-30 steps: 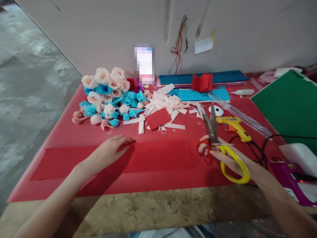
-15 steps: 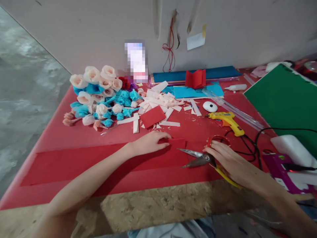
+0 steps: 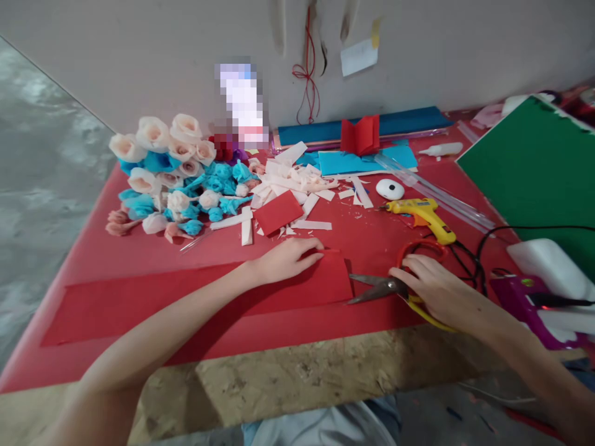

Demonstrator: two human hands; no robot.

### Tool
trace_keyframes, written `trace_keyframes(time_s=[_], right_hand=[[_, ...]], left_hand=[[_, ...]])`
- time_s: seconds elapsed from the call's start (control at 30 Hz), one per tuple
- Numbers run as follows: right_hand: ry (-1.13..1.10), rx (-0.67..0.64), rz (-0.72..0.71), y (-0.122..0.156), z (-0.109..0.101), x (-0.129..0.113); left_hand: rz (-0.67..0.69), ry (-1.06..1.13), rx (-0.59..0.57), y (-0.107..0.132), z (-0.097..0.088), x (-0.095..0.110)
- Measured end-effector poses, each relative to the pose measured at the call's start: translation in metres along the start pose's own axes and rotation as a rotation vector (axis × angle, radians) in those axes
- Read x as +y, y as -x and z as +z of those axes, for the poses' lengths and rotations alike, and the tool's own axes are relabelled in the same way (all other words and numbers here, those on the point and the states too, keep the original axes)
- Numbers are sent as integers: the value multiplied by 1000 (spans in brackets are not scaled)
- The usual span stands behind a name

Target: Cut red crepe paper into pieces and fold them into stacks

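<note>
A long strip of red crepe paper (image 3: 111,303) lies across the front of the red tabletop, and its right end looks folded into layers. My left hand (image 3: 290,255) rests on that end, thumb and fingers pinching its far edge. In my right hand (image 3: 430,282) is a pair of scissors (image 3: 383,288) with one red and one yellow handle loop. The blades are parted and point left, their tips at the paper's right edge. Beyond my left hand, a small red paper rectangle (image 3: 279,214) lies against pale paper scraps (image 3: 295,176).
Paper flowers (image 3: 186,179) in cream and blue are heaped at the back left. A yellow glue gun (image 3: 423,217), a white round case (image 3: 389,189) and clear glue sticks (image 3: 437,192) lie behind my right hand. A green board (image 3: 534,167) and black cable (image 3: 483,254) are at right.
The scissors have drawn back to the right, from over the red paper to its right edge, and their blades have closed somewhat. My left hand keeps its hold; the view has shifted slightly.
</note>
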State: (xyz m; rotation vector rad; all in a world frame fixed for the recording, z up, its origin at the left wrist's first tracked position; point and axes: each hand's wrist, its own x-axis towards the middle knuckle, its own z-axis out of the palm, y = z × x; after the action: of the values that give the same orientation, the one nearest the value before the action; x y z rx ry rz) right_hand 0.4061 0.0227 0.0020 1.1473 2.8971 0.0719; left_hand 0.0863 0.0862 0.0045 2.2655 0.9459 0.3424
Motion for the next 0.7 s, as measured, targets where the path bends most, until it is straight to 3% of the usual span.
trace_keyframes(time_s=[0.1, 0.17, 0.27, 0.43, 0.7], right_hand=[[24, 1, -35, -6, 0, -5], [53, 11, -58, -7, 2, -6], [74, 20, -101, -8, 6, -5], [79, 22, -143, -13, 8, -6], [58, 2, -201, -37, 4, -13]], left_hand=[[67, -43, 85, 3, 2, -1], [215, -102, 120, 6, 5, -1], [409, -210, 40, 12, 11, -3], [427, -325, -11, 16, 20, -16], [426, -360, -58, 14, 17, -26]])
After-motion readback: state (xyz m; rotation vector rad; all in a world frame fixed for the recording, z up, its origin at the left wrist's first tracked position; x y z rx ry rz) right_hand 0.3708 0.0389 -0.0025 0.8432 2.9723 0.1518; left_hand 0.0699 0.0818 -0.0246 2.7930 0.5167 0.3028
